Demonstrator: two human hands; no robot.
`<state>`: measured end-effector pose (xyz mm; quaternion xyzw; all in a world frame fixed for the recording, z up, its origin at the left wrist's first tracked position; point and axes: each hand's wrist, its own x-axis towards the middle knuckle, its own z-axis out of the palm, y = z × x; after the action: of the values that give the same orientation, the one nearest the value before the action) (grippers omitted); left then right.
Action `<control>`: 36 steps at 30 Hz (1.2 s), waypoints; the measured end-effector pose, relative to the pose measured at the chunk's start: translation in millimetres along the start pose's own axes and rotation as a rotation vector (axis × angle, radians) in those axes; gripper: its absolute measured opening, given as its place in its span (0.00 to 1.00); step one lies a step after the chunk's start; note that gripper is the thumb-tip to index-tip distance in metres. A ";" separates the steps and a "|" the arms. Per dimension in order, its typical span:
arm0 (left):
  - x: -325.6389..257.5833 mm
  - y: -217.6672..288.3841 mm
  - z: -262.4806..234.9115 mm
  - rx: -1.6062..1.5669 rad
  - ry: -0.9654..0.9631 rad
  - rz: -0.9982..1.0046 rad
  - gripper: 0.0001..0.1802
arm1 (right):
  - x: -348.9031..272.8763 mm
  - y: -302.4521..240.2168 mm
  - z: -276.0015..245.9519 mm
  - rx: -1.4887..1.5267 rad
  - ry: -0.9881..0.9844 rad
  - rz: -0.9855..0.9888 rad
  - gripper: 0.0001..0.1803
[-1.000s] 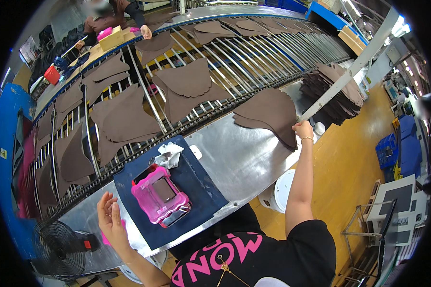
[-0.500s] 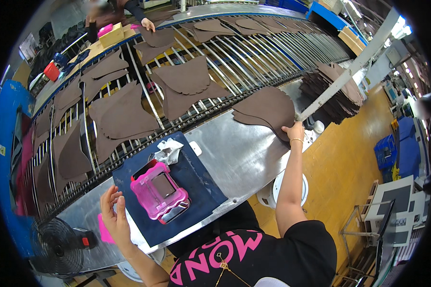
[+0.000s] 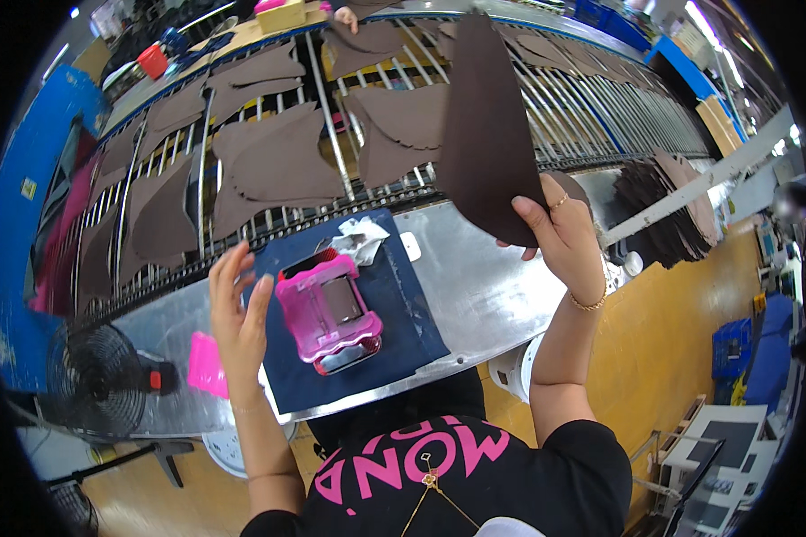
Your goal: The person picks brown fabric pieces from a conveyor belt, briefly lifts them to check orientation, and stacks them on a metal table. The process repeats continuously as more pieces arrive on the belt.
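My right hand (image 3: 560,234) grips the lower edge of a dark brown cut piece of material (image 3: 484,134) and holds it up, lifted above the metal table (image 3: 475,286). My left hand (image 3: 238,309) hovers with fingers spread over the left edge of a dark blue mat (image 3: 394,304). A pink stamping tool (image 3: 329,311) lies on that mat just right of my left hand. A crumpled white cloth (image 3: 358,240) sits at the mat's far edge.
Several brown cut pieces (image 3: 269,166) lie on the roller conveyor (image 3: 331,134) beyond the table. A stack of brown pieces (image 3: 667,210) rests at the right. A black fan (image 3: 94,385) stands at lower left, with a pink flat object (image 3: 208,365) beside it. Another person's hand (image 3: 342,15) shows at the far side.
My right hand has lifted the brown piece off the table's right side and brought it up toward the middle. My left hand has risen from the table's edge to the mat.
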<state>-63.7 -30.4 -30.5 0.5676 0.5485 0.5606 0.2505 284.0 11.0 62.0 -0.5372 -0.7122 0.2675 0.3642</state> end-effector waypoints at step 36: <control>-20.9 -1.7 -92.8 0.140 -0.034 -0.229 0.07 | -1.3 39.8 121.4 -0.030 -0.199 -0.435 0.07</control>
<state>-144.1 -79.4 -16.8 0.5267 0.6430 0.4793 0.2818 209.0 22.2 -40.8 -0.3475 -0.8474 0.2237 0.3334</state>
